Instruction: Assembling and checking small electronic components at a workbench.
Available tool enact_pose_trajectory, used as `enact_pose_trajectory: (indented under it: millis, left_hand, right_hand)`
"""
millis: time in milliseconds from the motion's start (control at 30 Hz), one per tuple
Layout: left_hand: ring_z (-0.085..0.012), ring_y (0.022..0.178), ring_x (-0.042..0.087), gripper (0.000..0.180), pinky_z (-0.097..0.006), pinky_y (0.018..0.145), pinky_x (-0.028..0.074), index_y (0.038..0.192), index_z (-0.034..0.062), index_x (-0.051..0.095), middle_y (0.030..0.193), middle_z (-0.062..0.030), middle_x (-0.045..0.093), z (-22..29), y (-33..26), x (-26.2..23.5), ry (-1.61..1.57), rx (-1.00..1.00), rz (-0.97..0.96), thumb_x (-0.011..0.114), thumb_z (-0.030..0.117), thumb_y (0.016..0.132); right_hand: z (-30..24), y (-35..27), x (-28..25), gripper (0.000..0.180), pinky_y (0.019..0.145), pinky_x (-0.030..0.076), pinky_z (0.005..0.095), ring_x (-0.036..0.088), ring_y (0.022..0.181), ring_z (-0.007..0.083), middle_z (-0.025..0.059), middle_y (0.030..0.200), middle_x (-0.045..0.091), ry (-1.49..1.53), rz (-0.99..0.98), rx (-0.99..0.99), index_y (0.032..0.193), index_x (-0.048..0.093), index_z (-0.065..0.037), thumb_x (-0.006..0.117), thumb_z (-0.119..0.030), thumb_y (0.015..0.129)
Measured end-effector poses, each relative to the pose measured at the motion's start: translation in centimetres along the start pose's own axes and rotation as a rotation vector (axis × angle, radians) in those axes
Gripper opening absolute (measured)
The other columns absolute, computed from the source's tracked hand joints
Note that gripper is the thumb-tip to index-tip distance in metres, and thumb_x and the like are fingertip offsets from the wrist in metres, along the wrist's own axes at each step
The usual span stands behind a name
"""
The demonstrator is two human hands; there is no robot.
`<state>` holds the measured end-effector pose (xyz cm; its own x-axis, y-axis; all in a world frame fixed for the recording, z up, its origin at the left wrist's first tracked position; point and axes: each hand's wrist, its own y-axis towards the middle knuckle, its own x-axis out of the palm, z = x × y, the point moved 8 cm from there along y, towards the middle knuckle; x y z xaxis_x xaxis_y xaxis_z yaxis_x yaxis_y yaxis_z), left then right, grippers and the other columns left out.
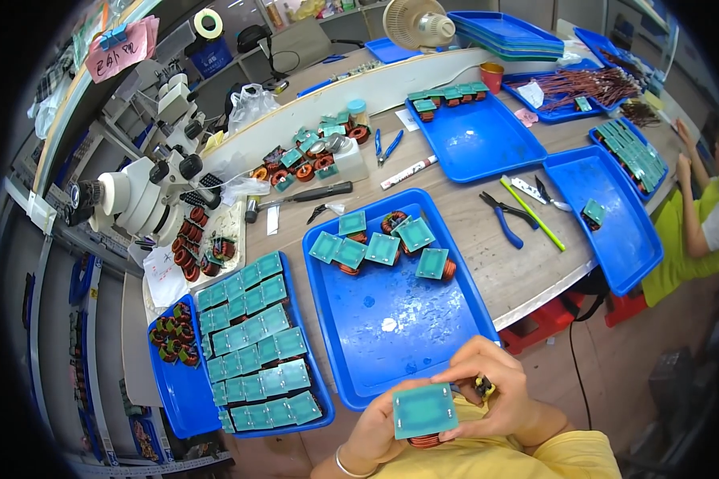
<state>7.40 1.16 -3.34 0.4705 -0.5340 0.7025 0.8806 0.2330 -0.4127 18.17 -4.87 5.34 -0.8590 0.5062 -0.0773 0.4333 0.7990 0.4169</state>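
Low in front of me is a green circuit board (425, 410) with a copper-wound coil under it, its flat side facing up. My left hand (369, 431) is closed on its left side. My right hand (499, 391) grips its right side, the thumb by the lower corner and fingers along the top edge. A small yellow-and-black object (484, 388) shows in the right palm; its kind is unclear. Just beyond my hands lies a large blue tray (351, 319), with several similar coil boards (383, 248) at its far end.
On the left, a blue tray (325, 399) holds rows of boards, beside a smaller tray (180, 399) of coils. A microscope (136, 195) stands behind. Blue pliers (507, 223), a yellow-green stick (533, 214) and more trays (487, 144) lie right. Another person (699, 215) sits at far right.
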Motion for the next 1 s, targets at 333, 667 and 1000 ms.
enact_pose_trajectory:
  millis: [333, 667, 1000]
  left_hand:
    - [-0.0211, 0.086, 0.057, 0.077, -0.032, 0.069, 0.050, 0.115, -0.0044, 0.039, 0.102, -0.0148, 0.053, 2.2, -0.4, 1.8, 0.047, 0.220, -0.121, 0.078, 0.031, 0.060]
    - [-0.0219, 0.086, 0.057, 0.084, -0.032, 0.070, 0.051, 0.119, -0.0041, 0.036, 0.105, -0.0149, 0.052, 1.2, -0.9, 1.4, -0.068, 0.030, -0.079, 0.078, 0.036, 0.059]
    - [-0.0177, 0.087, 0.054, 0.081, -0.028, 0.071, 0.047, 0.107, -0.0022, 0.044, 0.101, -0.0134, 0.050, 5.9, -1.7, 1.4, 0.467, 0.617, 0.096, 0.077, 0.049, 0.053]
  right_hand:
    - [-1.7, 0.0, -0.4, 0.050, 0.045, 0.035, 0.0199, 0.045, 0.056, 0.0094, 0.0087, 0.077, 0.049, -0.239, 0.131, -0.026, 0.088, 0.061, -0.001, 0.084, -0.024, 0.051]
    - [-1.7, 0.3, -0.2, 0.047, 0.040, 0.030, 0.0174, 0.040, 0.053, 0.0048, 0.0075, 0.078, 0.048, -0.310, 0.133, -0.067, 0.087, 0.061, -0.002, 0.084, -0.023, 0.052]
    - [-0.4, 0.6, 0.8, 0.053, 0.045, 0.031, 0.0167, 0.037, 0.051, 0.0034, 0.0079, 0.092, 0.047, -0.044, -0.064, 0.034, 0.110, 0.056, 0.001, 0.076, -0.015, 0.064]
